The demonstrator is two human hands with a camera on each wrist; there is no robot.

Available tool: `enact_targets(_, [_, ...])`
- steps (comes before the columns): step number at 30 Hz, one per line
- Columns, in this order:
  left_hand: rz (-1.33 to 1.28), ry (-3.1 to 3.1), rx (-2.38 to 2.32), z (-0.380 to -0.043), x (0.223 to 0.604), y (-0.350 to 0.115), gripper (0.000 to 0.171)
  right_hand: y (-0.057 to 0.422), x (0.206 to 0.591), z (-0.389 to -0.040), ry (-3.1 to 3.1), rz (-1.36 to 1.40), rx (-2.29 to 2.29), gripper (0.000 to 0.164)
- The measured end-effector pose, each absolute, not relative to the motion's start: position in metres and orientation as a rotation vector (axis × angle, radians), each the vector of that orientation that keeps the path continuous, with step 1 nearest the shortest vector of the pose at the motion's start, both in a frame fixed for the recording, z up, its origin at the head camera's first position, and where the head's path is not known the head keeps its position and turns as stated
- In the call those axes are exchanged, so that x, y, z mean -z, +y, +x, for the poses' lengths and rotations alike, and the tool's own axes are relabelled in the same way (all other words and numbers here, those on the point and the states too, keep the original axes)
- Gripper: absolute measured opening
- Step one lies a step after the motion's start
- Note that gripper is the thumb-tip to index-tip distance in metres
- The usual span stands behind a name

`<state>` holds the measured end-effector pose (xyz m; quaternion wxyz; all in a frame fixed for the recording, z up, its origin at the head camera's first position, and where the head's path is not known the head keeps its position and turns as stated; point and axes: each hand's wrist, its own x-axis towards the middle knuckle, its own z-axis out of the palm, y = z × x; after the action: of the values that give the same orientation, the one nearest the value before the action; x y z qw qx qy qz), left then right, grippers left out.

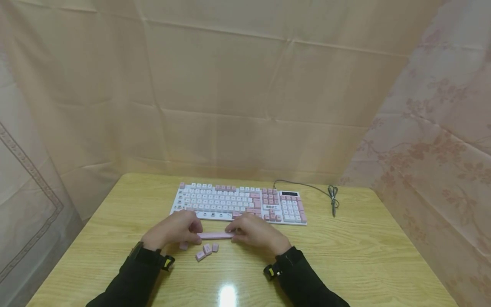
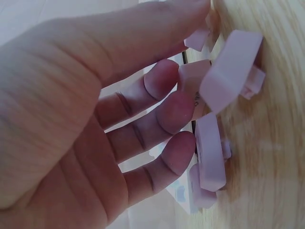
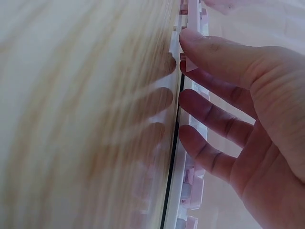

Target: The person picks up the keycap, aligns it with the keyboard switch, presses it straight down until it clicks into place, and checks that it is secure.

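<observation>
Spacebar keycap (image 1: 215, 235) in pink plastic, likely light, stiff and slightly slippery, with little risk of breaking unless bent; best taken by both ends, thumb opposing fingertips. Pinched at its left end by the left hand (image 1: 174, 229), at its right by the right hand (image 1: 255, 232); lower center of the frame, between keyboard (image 1: 220, 199) and loose keycaps (image 1: 207, 249).

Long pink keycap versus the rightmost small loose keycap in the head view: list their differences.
The long keycap is a narrow bar; the small keycap is short and blocky. The long keycap is pinched near its ends by the left hand and right hand; the small keycap lies on the table, untouched. Both are pink and in front of the keyboard.
</observation>
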<state>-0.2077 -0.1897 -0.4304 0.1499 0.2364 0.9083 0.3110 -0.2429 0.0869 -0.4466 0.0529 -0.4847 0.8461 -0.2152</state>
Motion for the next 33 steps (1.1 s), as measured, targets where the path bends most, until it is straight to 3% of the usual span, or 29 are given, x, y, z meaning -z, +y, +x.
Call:
enact_targets(17, [0.68, 2.845, -0.821, -0.209, 0.427, -0.195, 0.011, 0.081, 0.434, -0.245, 2.727, -1.477, 0.655, 0.018])
enact_targets(33, [0.639, 3.051, -0.761, -0.229, 0.429, -0.196, 0.014, 0.059, 0.438, -0.261, 2.881, -1.141, 0.735, 0.022])
